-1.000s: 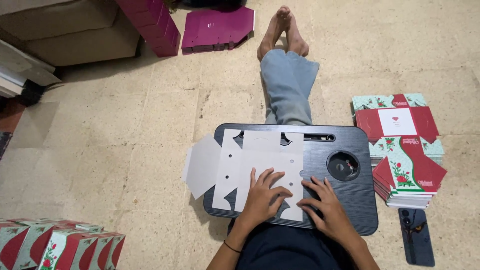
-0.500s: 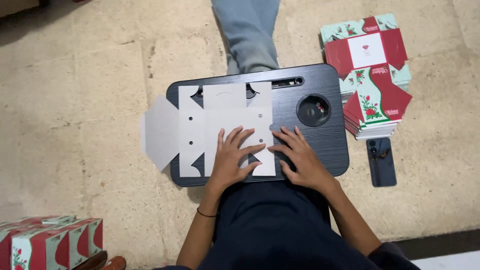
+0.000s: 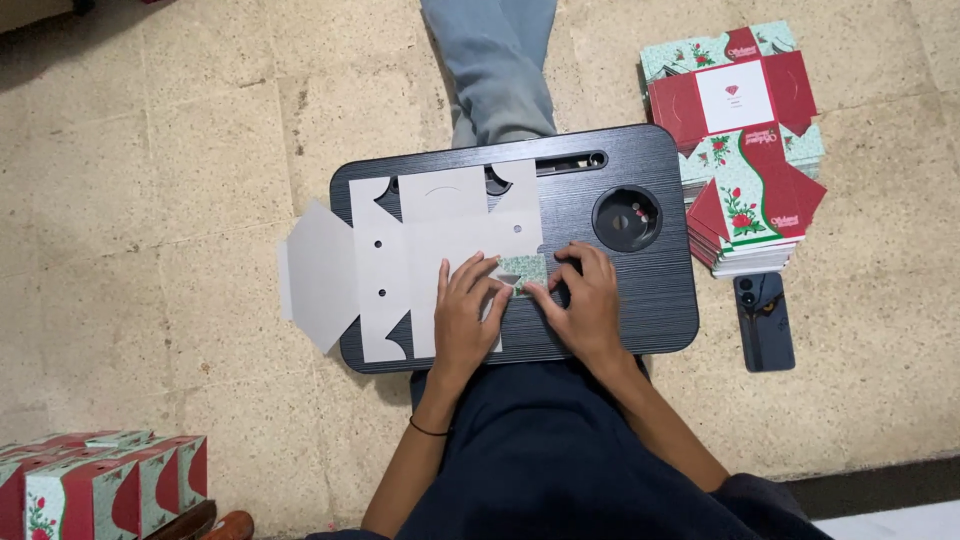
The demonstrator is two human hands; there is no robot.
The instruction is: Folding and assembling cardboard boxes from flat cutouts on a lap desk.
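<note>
1. A person seated on the tiled floor works over a black rectangular lap desk, which serves as the landmark here; 1 leg in grey trousers stretches out beyond its far edge.

2. On the desk lies a flat, unfolded cardboard box blank, plain grey side up, its left wing hanging over the desk's left edge above the floor.

3. The left hand rests palm down on the blank near the desk's front edge, fingers spread and flat, gripping nothing; a thin dark band circles the wrist.

4. The right hand sits just beside it toward the desk's middle, fingers curled narrowly, pinching a small folded flap of the blank that shows its green floral printed side. Both hands' fingertips meet at this flap.

5. A round recessed cup holder in the desk, right of the hands, holds a few small items too tiny to identify.

6. On the floor right of the desk stands a stack of flat red, white and green printed box blanks, touching the desk's right edge.

7. A dark smartphone lies on the floor just right of the desk, below that stack.

8. Well left of the desk, at the lower corner, sit assembled red-and-green boxes.
</note>
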